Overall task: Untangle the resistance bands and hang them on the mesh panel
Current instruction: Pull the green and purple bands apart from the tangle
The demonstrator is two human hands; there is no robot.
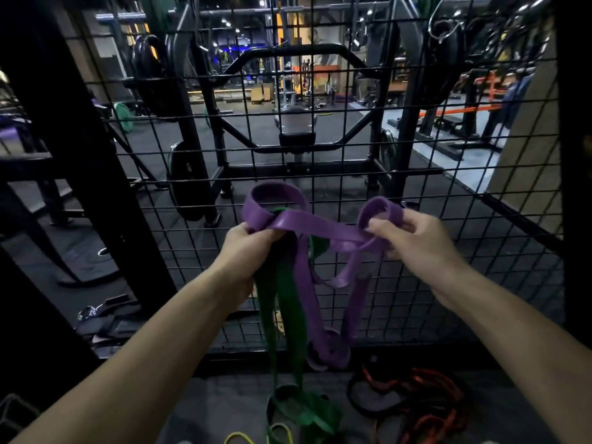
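While your left hand (pixel 246 243) grips the purple band (pixel 307 224) bunched with the green band (pixel 285 293) and your right hand (pixel 407 233) pinches its loop before the mesh panel (pixel 448 187), you're mid-untangle, seemingly needing that loop pulled free.

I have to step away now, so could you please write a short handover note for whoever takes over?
Left hand grips a bunch of the wide purple rubber resistance band and the wide green rubber band.
Right hand pinches a purple loop.
Both bands are tangled and trail to the floor in front of the black wire mesh panel.
Red-orange bands and a thin yellow band lie on the floor.
Nothing is visibly hung yet; untangling and hanging remain.
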